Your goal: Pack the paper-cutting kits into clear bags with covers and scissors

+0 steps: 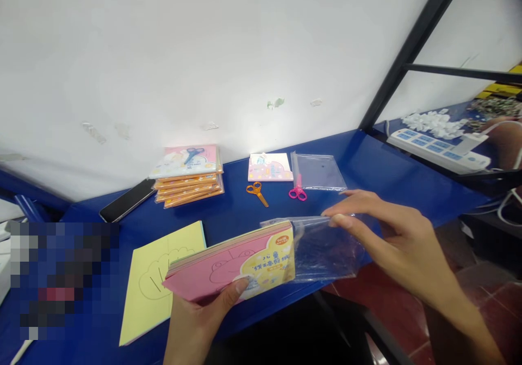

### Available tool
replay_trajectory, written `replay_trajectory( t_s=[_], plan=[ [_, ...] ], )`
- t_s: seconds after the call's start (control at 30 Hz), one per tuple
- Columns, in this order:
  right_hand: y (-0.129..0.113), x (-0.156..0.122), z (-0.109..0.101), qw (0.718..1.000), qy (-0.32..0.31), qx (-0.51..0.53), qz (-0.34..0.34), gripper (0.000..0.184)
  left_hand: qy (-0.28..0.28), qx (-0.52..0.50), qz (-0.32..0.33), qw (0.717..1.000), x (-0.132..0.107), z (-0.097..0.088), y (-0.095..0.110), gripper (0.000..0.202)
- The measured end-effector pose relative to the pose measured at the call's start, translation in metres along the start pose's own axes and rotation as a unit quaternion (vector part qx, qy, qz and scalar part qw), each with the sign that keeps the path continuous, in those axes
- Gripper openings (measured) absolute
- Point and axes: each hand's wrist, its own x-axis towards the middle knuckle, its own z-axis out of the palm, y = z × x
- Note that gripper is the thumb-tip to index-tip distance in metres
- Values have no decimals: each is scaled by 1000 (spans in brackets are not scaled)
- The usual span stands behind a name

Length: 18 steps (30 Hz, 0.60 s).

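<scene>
**Paper pad [228,264] in the left hand [204,316], clear bag [326,251] in the right hand [402,234]**

The paper pad is held up above the near edge of the blue bench [354,158], its pink front sheet tilted towards the wearer and its layered edges uppermost. The left hand grips it low down, thumb pressed flat on the front; the fingers behind are hidden. The right hand pinches the top edge of the clear bag between thumb and fingertips. The bag overlaps the pad's right end, running behind it; whether any of the pad sits inside cannot be told.

The pad looks fairly light and moderately stiff as a block, but its loose-looking sheets could slide or fan out, and the corners would crease easily. A broad hold across both faces near the middle, edges kept square, should suit it best. The bag looks thin, limp and slippery, likely to cling or wrinkle; its mouth edge seems the place to pinch, lightly, since the film might tear.

Beside the left forearm lies a yellow sheet [142,310]. Farther back are a stack of packs [190,185], orange scissors [261,196] and pink scissors [299,186].
</scene>
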Motion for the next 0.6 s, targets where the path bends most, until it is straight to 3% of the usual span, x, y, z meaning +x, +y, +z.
replay_trajectory(
  t_s=[0.43, 0.5, 0.6],
  plan=[
    [-5, 4, 4, 994, -76, -33, -77, 12, -3, 115, 68, 991, -7, 7, 9, 37],
    [-10, 5, -1, 989, -92, -76, -93, 14, -13, 135, 117, 984, -9, 5, 9, 27],
    [-22, 6, -12, 972, -126, -153, -128, 29, -65, 158, 268, 948, -12, -5, 8, 28]
  ],
)
